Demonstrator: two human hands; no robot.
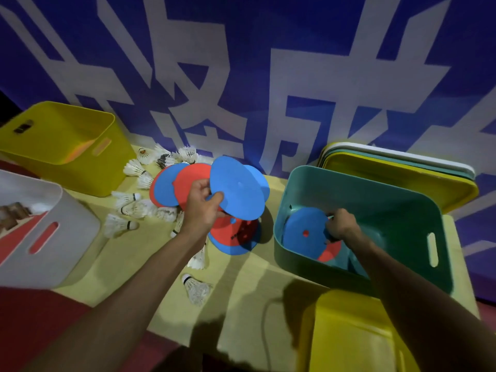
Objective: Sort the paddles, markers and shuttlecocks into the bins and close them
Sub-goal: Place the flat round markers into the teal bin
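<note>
Sorting is well under way but far from finished: the teal bin (375,210) at three o'clock already holds a blue marker disc (303,232) with a red one under it, while a loose pile of discs (236,237) sits on the bench (150,253) at centre and white shuttlecocks (134,208) lie scattered from ten o'clock down to six. The white bin (53,251) at nine o'clock shows something brown and red inside, possibly paddles, though it is too blurred to say. The yellow bin (67,146) at ten o'clock looks nearly bare. No bin is closed; a stack of lids (402,167) leans at two o'clock behind the teal bin. The left hand (204,208) is raised over the pile, fingers curled and thumb pressed down, pinching a fan of red and blue discs (214,183). The right hand (341,224) is down inside the teal bin, fingers bunched on the rim of the blue disc there, seemingly setting it in place. Shuttlecocks and lids look untouched so far.
</note>
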